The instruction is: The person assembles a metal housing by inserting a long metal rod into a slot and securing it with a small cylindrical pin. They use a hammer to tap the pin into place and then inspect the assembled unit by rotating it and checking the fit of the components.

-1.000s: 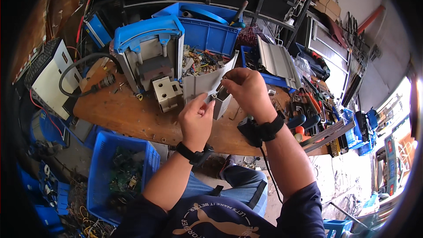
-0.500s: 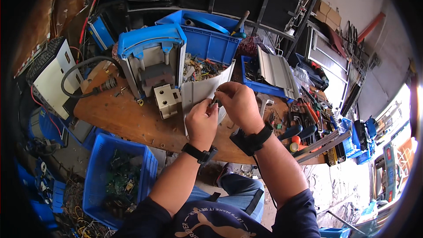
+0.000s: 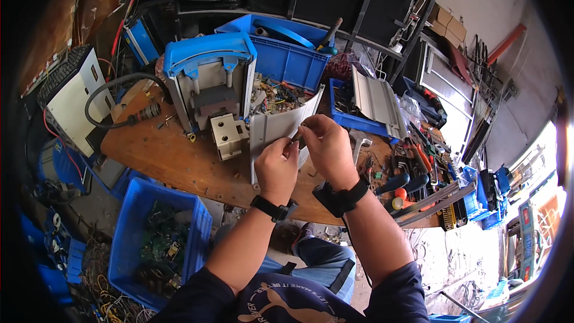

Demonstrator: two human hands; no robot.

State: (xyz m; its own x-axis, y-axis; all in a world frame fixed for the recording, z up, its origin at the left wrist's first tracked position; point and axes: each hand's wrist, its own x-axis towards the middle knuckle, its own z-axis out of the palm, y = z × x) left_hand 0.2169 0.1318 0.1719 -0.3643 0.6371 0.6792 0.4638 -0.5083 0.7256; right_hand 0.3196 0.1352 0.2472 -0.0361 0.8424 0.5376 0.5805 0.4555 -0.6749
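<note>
Head view: small dark part [image 3: 297,138], too small to identify, pinched between both hands above counter [image 3: 179,161] centre, before grey panel [image 3: 281,128]. Left hand [image 3: 276,164] grip pressed on it; right hand [image 3: 326,146] grip closed on it too. Judged: part being worked loose; steady hold and fine fingertip pull needed. Blue-topped unit [image 3: 209,78] far left.

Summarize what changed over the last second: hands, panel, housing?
Both hands shifted slightly left and closed together. The left hand and right hand still pinch a small dark part between them, in front of the grey panel. Nothing was released. The panel, blue-topped housing and bench stayed put.
</note>
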